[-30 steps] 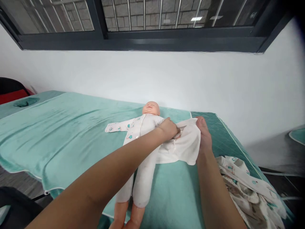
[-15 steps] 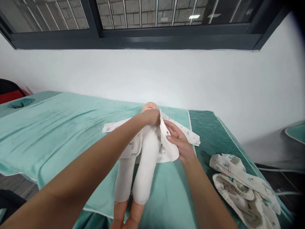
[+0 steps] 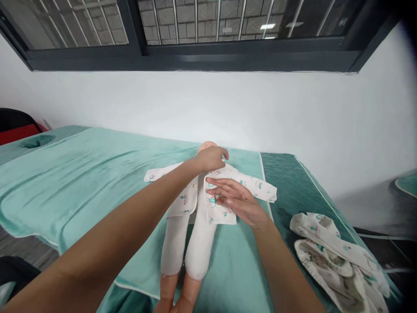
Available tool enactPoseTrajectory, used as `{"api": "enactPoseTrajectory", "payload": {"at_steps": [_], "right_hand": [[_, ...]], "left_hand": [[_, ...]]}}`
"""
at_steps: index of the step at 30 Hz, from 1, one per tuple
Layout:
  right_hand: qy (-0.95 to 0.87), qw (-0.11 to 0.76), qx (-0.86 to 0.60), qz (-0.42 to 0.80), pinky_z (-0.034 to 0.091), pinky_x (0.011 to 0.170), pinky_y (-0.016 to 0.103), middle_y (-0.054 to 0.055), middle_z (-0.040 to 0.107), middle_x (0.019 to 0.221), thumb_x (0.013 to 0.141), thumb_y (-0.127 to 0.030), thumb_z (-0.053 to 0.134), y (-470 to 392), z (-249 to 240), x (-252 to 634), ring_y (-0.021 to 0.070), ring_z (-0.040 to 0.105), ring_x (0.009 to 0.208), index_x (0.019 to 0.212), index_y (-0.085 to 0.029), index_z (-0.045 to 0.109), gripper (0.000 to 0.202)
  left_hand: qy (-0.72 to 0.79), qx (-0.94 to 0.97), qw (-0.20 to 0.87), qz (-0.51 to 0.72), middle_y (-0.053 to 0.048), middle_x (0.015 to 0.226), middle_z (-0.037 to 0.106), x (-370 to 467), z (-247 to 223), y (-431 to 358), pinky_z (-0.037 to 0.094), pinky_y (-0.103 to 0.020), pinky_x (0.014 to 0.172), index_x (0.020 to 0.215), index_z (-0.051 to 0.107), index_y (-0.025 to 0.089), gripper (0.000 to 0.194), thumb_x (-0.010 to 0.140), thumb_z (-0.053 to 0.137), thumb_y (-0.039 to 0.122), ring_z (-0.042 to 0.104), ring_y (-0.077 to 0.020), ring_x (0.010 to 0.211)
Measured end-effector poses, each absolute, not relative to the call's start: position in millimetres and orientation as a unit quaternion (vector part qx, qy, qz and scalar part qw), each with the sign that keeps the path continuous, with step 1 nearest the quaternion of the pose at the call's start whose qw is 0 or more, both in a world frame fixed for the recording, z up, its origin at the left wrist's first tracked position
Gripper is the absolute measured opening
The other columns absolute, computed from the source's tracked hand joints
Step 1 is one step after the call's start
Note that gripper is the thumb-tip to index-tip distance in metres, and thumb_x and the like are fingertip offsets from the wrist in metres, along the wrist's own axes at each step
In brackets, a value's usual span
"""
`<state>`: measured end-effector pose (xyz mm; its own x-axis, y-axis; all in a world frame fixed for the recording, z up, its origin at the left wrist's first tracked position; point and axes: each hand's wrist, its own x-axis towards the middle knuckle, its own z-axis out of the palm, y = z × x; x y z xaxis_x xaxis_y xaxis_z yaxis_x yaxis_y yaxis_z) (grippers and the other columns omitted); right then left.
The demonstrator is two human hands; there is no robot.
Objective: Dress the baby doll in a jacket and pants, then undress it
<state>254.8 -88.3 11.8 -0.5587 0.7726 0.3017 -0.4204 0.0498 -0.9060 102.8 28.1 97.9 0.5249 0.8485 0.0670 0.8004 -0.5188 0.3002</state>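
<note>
Both forearms (image 3: 125, 215) are bare, widening away from the wrists (image 3: 260, 221). The left hand (image 3: 211, 159) and right hand (image 3: 240, 201) are bare too, the right with slender fingers (image 3: 224, 182).

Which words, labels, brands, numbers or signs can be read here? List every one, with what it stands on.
None can be read for certain.
Printed top with spread sleeves: tiny letter-like marks by the teal figures, too small to read.
Crumpled printed clothes at the right: similar marks, too small to read.
Window: a pale round mark near the upper right of the glass, too blurred to read.
</note>
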Motion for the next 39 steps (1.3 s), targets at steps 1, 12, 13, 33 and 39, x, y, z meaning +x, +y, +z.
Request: {"api": "enactPoseTrajectory", "payload": {"at_steps": [1, 12, 13, 33, 39], "right_hand": [[-0.577, 0.441, -0.153, 0.671, 0.049, 0.095, 0.038, 0.008, 0.045, 0.154, 0.088, -0.035, 0.069, -89, 13, 255, 0.026, 0.056, 0.128, 0.128, -0.031, 0.059, 0.041], [-0.583, 0.471, -0.174, 0.638, 0.052, 0.093, 0.041, 0.011, 0.069, 0.123, 0.091, -0.031, 0.066, -89, 4, 260, 0.0231, 0.067, 0.106, 0.117, -0.025, 0.064, 0.027], [-0.572, 0.494, -0.183, 0.628, 0.051, 0.095, 0.042, 0.01, 0.069, 0.122, 0.091, -0.031, 0.066, -88, 3, 260, 0.0232, 0.067, 0.107, 0.116, -0.025, 0.065, 0.026], [-0.578, 0.543, -0.462, 0.399, 0.046, 0.103, 0.044, 0.006, 0.062, 0.127, 0.089, -0.034, 0.066, -151, -56, 250, 0.0247, 0.057, 0.119, 0.12, -0.03, 0.061, 0.031], [-0.643, 0.463, -0.563, 0.235, 0.05, 0.091, 0.044, 0.007, 0.067, 0.108, 0.093, -0.033, 0.06, -181, -60, 228, 0.0241, 0.062, 0.098, 0.116, -0.024, 0.061, 0.024]], "left_hand": [[0.494, 0.854, 0.098, 0.128, -0.004, 0.102, 0.072, 101, 98, 31, 0.047, -0.03, 0.078, 0.108, 0.07, 0.024, 0.04, 0.072, 0.056, 0.016, 0.063, -0.0225, 0.099], [0.59, 0.746, 0.07, 0.3, -0.005, 0.11, 0.068, 59, 67, 29, 0.047, -0.033, 0.079, 0.102, 0.067, 0.023, 0.023, 0.089, 0.048, 0.022, 0.063, -0.0202, 0.09], [0.581, 0.739, 0.077, 0.332, -0.005, 0.109, 0.068, 56, 64, 24, 0.047, -0.033, 0.08, 0.102, 0.066, 0.023, 0.021, 0.09, 0.049, 0.026, 0.063, -0.0194, 0.09], [0.57, 0.673, 0.235, 0.408, -0.004, 0.108, 0.065, -53, -39, -117, 0.05, -0.034, 0.088, 0.11, 0.062, 0.023, 0.023, 0.093, 0.046, 0.024, 0.062, -0.0187, 0.099], [0.548, 0.767, 0.144, 0.302, -0.007, 0.128, 0.061, -64, -48, -140, 0.043, -0.045, 0.099, 0.115, 0.061, 0.022, 0.031, 0.084, 0.058, 0.025, 0.055, -0.0277, 0.119]]}}
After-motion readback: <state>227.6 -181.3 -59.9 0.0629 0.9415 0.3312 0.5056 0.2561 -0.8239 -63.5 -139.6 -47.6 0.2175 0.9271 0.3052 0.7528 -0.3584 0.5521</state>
